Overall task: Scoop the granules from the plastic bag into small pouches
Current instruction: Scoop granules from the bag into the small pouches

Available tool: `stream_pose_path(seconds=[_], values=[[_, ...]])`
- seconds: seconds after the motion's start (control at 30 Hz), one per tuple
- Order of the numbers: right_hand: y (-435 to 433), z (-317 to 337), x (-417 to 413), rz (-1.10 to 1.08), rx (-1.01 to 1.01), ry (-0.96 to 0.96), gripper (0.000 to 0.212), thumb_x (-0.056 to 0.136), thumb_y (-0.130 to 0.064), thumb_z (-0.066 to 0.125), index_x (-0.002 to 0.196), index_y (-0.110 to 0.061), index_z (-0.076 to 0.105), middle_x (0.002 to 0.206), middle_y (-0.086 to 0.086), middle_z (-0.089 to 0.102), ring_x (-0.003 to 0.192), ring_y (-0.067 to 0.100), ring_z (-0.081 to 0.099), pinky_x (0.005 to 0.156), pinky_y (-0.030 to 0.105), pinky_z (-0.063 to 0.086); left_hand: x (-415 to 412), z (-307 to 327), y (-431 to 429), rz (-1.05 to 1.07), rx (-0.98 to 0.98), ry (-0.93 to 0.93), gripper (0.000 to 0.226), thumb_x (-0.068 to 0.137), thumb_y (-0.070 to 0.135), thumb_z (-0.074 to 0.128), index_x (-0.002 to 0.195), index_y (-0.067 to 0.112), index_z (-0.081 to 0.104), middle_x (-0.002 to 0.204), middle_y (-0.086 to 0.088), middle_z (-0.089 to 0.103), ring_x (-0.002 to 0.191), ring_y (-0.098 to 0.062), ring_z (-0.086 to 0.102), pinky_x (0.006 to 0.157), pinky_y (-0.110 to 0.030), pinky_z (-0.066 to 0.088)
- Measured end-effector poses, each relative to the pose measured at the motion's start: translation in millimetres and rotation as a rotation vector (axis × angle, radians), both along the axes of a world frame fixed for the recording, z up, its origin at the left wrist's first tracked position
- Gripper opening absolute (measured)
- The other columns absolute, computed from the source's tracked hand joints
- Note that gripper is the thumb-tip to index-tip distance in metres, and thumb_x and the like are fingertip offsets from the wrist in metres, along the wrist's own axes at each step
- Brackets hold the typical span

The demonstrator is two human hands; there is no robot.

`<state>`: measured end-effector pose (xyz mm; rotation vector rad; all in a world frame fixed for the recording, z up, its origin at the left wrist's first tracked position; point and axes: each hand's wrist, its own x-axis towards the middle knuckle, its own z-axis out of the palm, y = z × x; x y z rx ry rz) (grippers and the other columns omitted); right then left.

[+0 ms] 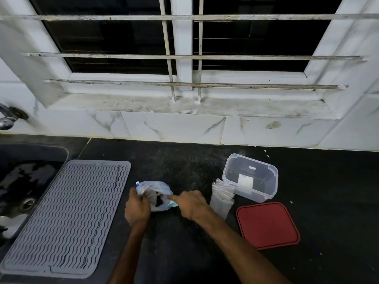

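Task judged to be at an early stage. The plastic bag (155, 193) sits near the centre of the counter (184, 160), its left side gripped by the left hand (136, 210). The right hand (191, 204) grasps what appears to be a teal scoop (173, 202) at the bag's mouth. The small pouches (221, 199) lie stacked just right of the hands, none visibly filled. All filling appears outstanding.

bag (158, 191) left of pouches (222, 199), container (251, 179)
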<state>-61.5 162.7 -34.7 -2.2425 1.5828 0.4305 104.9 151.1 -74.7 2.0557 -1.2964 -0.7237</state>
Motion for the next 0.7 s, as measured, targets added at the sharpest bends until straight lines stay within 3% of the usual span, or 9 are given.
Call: stream_pose_path(seconds=[0.17,0.3,0.4,0.47,0.57,0.7], values=[[-8.1,0.6,13.1,-0.036,0.005,0.147,0.041,0.096,-0.029,0.054,0.135,-0.018,0.050,0.122,0.009,0.060,0.109,0.027,0.060,0.084,0.038,0.045,-12.1,0.4,-1.6,-0.059,0.164,0.132,0.035,0.100,0.027,0.044,0.128,0.005,0.044,0.115,-0.015,0.057,0.095,-0.022,0.051,0.081,-0.036,0.041],[-7.4,-2.6,7.7,-0.071,0.026,0.146,0.038,0.095,-0.030,0.055,0.131,-0.019,0.053,0.116,0.008,0.062,0.103,0.026,0.061,0.079,0.038,0.045,-12.0,-3.0,-4.1,-0.139,0.251,0.217,0.064,0.087,0.035,0.067,0.131,0.005,0.032,0.111,-0.008,0.051,0.095,-0.020,0.051,0.077,-0.033,0.044],[-3.4,-4.5,2.0,-0.087,-0.004,0.131,0.039,0.094,-0.028,0.056,0.133,-0.022,0.052,0.117,0.008,0.062,0.105,0.027,0.062,0.084,0.039,0.047,-5.4,-10.2,-7.3,-0.170,0.201,0.096,0.048,0.082,0.032,0.070,0.117,0.009,0.046,0.104,-0.004,0.061,0.089,-0.018,0.061,0.075,-0.036,0.052],[0.0,-6.8,2.3,-0.116,0.001,0.141,0.041,0.094,-0.028,0.059,0.133,-0.021,0.051,0.117,0.008,0.062,0.104,0.027,0.062,0.083,0.038,0.048,-2.6,-5.2,-7.0,-0.143,0.133,-0.007,0.031,0.083,0.015,0.067,0.109,0.010,0.051,0.099,-0.006,0.062,0.090,-0.022,0.062,0.073,-0.035,0.051],[4.8,-6.5,5.2,-0.160,0.010,0.131,0.042,0.094,-0.028,0.060,0.133,-0.017,0.052,0.117,0.009,0.062,0.104,0.026,0.062,0.077,0.036,0.045,-3.1,1.3,-8.7,-0.137,0.022,-0.122,0.033,0.081,0.009,0.066,0.112,0.008,0.055,0.108,-0.009,0.056,0.099,-0.026,0.058,0.082,-0.041,0.051],[1.2,2.6,6.8,-0.231,0.054,0.055,0.042,0.094,-0.021,0.060,0.134,-0.010,0.051,0.126,0.012,0.059,0.113,0.028,0.059,0.090,0.038,0.047,-9.0,-0.4,-8.1,-0.178,0.103,-0.030,0.024,0.090,0.019,0.053,0.111,0.010,0.062,0.103,-0.007,0.064,0.091,-0.018,0.059,0.078,-0.033,0.048]])
